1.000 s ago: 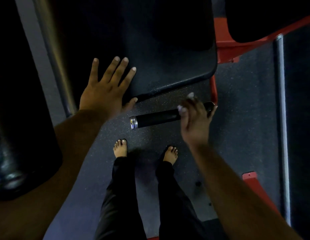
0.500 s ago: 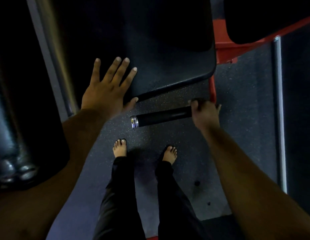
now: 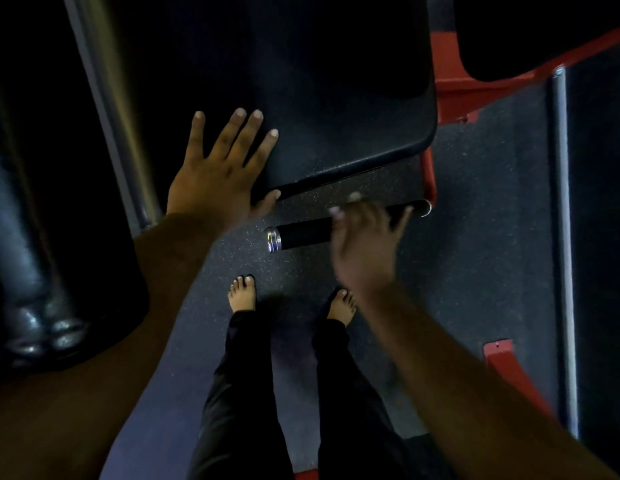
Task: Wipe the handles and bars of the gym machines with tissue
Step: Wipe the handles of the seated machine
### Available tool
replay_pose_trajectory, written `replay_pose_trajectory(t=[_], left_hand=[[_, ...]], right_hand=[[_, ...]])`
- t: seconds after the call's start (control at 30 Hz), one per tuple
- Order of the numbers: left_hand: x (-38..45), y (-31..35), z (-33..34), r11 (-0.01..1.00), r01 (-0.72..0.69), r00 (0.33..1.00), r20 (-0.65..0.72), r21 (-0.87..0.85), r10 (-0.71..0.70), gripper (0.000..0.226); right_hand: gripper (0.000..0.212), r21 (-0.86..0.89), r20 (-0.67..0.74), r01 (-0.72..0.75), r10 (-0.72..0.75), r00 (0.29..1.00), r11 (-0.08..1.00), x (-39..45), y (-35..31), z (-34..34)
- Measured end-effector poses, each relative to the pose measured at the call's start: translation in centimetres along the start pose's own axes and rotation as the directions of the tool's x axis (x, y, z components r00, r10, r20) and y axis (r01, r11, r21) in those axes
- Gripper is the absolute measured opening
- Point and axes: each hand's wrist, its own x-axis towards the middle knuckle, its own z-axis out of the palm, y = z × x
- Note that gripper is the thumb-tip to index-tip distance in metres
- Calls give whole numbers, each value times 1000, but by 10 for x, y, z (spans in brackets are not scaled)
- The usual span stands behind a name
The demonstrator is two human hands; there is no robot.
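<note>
Black foam-covered handle (image 3: 308,233) with a chrome end cap juts out below the dark padded seat (image 3: 353,133), where the left hand (image 3: 215,178) stays flat, fingers spread, while the blurred right hand (image 3: 367,237) has slid back along it from the red frame (image 3: 428,174), its grip and any tissue impossible to tell, suggesting wiping continues.

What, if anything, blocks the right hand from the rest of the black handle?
Nothing visible. The right hand is already over the middle of the handle, though blur hides whether it is touching. The grip toward the chrome cap lies bare. The left hand rests flat on the seat pad, clear of it.
</note>
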Motion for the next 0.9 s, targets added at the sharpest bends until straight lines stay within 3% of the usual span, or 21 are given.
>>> replay_pose_trajectory(t=[0.13,0.23,0.3,0.37,0.4,0.43,0.53,0.6,0.67,0.73,0.77,0.8,0.87,0.9], left_hand=[[0,-1,-1,1000,4,1000,5,-5,-4,86],[0,1,-1,1000,-4,1000,9,3,4,86],[0,0,1,1000,-5,1000,7,15,5,86],[0,0,1,1000,-4,1000,3,18,4,86],[0,0,1,1000,-6,1000,2,12,6,86],[0,0,1,1000,-6,1000,-1,8,6,86],[-1,-1,1,1000,2,1000,4,6,-2,86],[-1,-1,4,1000,4,1000,-2,15,-4,86],[1,-1,3,1000,-3,1000,1,21,3,86],[1,-1,3,1000,-7,1000,2,21,7,86],[1,-1,2,1000,-6,1000,0,18,6,86],[0,-1,2,1000,-7,1000,1,14,7,86],[-1,-1,2,1000,-7,1000,0,15,7,85],[0,-1,2,1000,-4,1000,-1,18,4,85]], right_hand=[[37,113,-62,262,-257,965,958,-22,-67,12],[38,24,-73,332,-329,941,943,-6,-14,14],[48,41,-99,121,-116,988,992,6,36,13],[66,189,-127,-145,171,977,971,13,54,12],[69,220,-127,-212,243,962,952,11,44,13],[67,199,-126,-206,234,964,958,6,25,14],[49,133,-80,101,-91,993,986,-27,-42,24],[47,127,-89,221,-211,973,967,-32,-45,28],[52,110,-155,133,-116,981,985,-17,-13,32],[56,234,-193,-92,139,971,968,-4,19,32],[56,386,-184,-197,284,941,901,4,34,33],[55,570,-126,-291,432,893,768,11,46,31],[54,836,141,-441,648,748,327,29,63,28],[57,870,287,-481,685,670,106,35,64,23]])
